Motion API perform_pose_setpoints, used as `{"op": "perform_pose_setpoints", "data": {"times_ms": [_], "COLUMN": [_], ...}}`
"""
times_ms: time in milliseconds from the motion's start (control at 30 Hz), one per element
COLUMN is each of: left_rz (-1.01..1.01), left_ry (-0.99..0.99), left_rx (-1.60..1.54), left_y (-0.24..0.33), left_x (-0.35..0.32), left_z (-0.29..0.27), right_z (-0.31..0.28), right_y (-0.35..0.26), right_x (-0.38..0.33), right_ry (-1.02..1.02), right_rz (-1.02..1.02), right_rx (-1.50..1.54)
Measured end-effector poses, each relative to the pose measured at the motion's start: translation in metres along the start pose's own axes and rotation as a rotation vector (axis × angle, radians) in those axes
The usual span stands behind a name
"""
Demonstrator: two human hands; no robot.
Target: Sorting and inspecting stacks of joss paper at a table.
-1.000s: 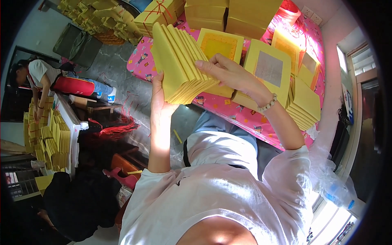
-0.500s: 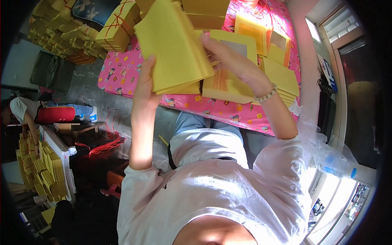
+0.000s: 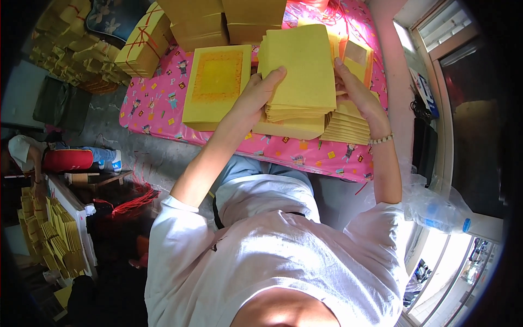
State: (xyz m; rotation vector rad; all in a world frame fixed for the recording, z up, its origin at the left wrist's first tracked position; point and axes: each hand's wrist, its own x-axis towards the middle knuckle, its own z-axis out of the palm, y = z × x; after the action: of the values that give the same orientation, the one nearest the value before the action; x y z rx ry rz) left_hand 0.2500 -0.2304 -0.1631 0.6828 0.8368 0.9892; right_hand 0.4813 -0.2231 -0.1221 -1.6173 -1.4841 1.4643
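Yellow paper fills the head view: we hold a thick stack of yellow sheets (image 3: 299, 73) between both hands, over a table covered in a pink patterned cloth (image 3: 158, 103). Our left hand (image 3: 256, 98) grips the stack's left edge, thumb on top and fingers tucked under it. Our right hand (image 3: 354, 90), with a bead bracelet (image 3: 381, 139) at the wrist, closes on the right edge. The stack sits just above more yellow piles (image 3: 338, 128) lying on the cloth. To its left lies a pile topped by a sheet with an orange printed square (image 3: 218, 82). Bundles tied with red string (image 3: 141, 46) rest at the table's far left corner. Well apart, at the left rim, another person (image 3: 32, 155) sits by further yellow stacks (image 3: 49, 234).
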Motion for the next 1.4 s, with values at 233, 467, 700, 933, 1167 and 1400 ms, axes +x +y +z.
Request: {"op": "perform_pose_setpoints", "data": {"times_ms": [233,467,700,933,1167,1400], "left_rz": [-0.004,-0.041,0.219,0.509,0.546,0.506], "left_ry": [0.06,0.06,0.267,0.075,0.085,0.126], "left_rx": [0.169,0.346,0.72,0.524,0.699,0.613], "left_y": [0.006,0.008,-0.006,-0.022,-0.03,-0.022], "left_x": [-0.008,-0.001,0.017,0.024,0.029,0.029], "left_z": [0.008,-0.005,-0.013,-0.014,-0.016,-0.012], "right_z": [0.002,0.014,0.022,0.018,0.021,0.019], "right_y": [-0.016,-0.024,-0.015,0.001,0.012,-0.004], "right_x": [0.018,0.027,0.033,0.04,0.043,0.041], "right_ry": [0.184,-0.009,0.016,0.0,-0.035,-0.027], "right_rz": [-0.325,-0.346,-0.33,-0.495,-0.444,-0.417], "right_rx": [-0.04,0.075,-0.011,-0.215,-0.132,-0.127]}}
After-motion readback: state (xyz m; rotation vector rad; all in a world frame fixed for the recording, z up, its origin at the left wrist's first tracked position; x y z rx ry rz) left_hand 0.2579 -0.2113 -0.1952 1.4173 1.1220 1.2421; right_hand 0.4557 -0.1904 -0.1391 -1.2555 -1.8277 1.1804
